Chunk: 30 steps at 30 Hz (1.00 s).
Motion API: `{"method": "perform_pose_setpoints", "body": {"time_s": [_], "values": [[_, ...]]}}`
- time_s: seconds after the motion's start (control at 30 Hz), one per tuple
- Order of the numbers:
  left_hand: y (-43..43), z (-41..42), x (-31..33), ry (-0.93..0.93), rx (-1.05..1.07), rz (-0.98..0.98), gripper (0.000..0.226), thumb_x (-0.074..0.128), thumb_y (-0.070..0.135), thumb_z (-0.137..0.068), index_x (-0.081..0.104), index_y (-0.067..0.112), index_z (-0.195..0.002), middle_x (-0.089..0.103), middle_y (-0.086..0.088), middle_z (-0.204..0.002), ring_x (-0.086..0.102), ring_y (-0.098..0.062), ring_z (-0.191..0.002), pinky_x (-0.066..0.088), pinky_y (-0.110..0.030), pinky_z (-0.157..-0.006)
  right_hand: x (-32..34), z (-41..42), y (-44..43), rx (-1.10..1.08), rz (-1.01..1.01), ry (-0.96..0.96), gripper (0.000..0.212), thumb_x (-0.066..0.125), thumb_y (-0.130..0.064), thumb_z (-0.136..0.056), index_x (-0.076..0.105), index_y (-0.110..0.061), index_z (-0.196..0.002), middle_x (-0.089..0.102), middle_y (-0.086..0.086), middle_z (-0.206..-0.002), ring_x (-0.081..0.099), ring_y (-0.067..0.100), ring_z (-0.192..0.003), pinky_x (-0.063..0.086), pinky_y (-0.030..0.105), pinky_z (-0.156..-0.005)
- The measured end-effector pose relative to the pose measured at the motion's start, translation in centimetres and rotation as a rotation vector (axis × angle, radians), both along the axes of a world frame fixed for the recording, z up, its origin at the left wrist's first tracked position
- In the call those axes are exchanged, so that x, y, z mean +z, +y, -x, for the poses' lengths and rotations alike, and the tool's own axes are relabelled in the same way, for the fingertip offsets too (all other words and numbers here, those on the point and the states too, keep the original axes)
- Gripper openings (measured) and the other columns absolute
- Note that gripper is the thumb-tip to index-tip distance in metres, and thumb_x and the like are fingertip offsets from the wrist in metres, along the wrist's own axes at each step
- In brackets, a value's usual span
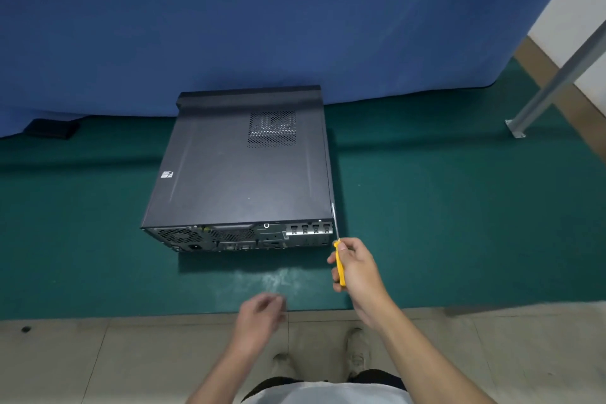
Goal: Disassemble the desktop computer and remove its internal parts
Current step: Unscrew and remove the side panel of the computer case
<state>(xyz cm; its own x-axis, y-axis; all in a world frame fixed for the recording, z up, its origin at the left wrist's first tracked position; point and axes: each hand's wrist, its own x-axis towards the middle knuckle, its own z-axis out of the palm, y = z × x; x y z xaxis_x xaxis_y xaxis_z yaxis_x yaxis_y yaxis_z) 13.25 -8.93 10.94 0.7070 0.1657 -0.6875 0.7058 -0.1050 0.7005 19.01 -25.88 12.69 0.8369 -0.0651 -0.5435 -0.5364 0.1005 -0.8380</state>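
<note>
Desktop computer (242,167): closed metal case, likely heavy, rigid; grab by side edges. Gripping screwdriver (338,251) in right hand (357,269); left hand (259,311) blurred, unclear.

Black computer case (242,170) with perforated vent, yellow-handled screwdriver (339,264), green mat (459,223), blue partition (229,36).

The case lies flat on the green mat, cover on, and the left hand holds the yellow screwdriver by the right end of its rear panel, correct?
No: the right hand grips the screwdriver; the left hand holds nothing. The head view shows this. The rest holds: case flat on the green mat, cover on, tool by the rear panel's right end.
</note>
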Motion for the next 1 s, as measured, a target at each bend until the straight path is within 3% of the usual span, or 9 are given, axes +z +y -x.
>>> {"method": "perform_pose_setpoints", "body": {"time_s": [0.1,0.23,0.33,0.47,1.0], "values": [[-3.9,-4.7,1.6,-0.042,0.067,0.147,0.022,0.048,0.015,-0.101,0.065,0.009,-0.089,0.07,-0.007,-0.087,0.065,-0.018,-0.074,0.049,-0.026,-0.067,0.0,0.6,0.0,0.012,-0.052,0.026,0.01,0.041,-0.016,-0.102,0.05,-0.011,-0.1,0.054,0.004,-0.078,0.04,0.009,-0.047,0.031,0.022,-0.041],[-6.1,-8.8,2.7,-0.039,0.234,0.379,0.036,0.044,0.03,-0.103,0.063,0.0,-0.103,0.072,-0.015,-0.099,0.069,-0.024,-0.091,0.053,-0.029,-0.079,-0.1,0.8,-0.3,0.006,-0.121,0.057,0.01,0.044,-0.018,-0.102,0.05,-0.009,-0.1,0.05,0.002,-0.071,0.034,0.009,-0.045,0.025,0.021,-0.039],[-6.4,-10.3,2.8,0.009,0.312,0.496,0.048,0.044,0.039,-0.102,0.06,-0.006,-0.108,0.07,-0.02,-0.105,0.069,-0.027,-0.099,0.054,-0.029,-0.078,-0.2,0.9,-0.5,0.02,-0.143,0.079,0.013,0.045,-0.02,-0.101,0.05,-0.01,-0.096,0.048,0.001,-0.068,0.031,0.009,-0.045,0.024,0.021,-0.039],[-6.7,-11.0,2.8,0.041,0.32,0.507,0.047,0.05,0.039,-0.1,0.061,-0.006,-0.099,0.072,-0.023,-0.098,0.072,-0.03,-0.09,0.058,-0.031,-0.069,-0.3,1.2,-0.7,0.047,-0.162,0.102,0.019,0.045,-0.022,-0.101,0.052,-0.008,-0.09,0.046,0.0,-0.064,0.03,0.009,-0.044,0.023,0.021,-0.039],[-6.7,-11.6,3.4,0.066,0.401,0.513,0.039,0.055,0.026,-0.099,0.059,-0.013,-0.099,0.071,-0.027,-0.088,0.073,-0.032,-0.077,0.06,-0.032,-0.058,1.0,1.6,0.7,0.0,-0.281,0.207,0.03,0.037,-0.031,-0.104,0.048,-0.009,-0.087,0.033,-0.004,-0.055,0.021,0.007,-0.042,0.017,0.02,-0.039]]}}
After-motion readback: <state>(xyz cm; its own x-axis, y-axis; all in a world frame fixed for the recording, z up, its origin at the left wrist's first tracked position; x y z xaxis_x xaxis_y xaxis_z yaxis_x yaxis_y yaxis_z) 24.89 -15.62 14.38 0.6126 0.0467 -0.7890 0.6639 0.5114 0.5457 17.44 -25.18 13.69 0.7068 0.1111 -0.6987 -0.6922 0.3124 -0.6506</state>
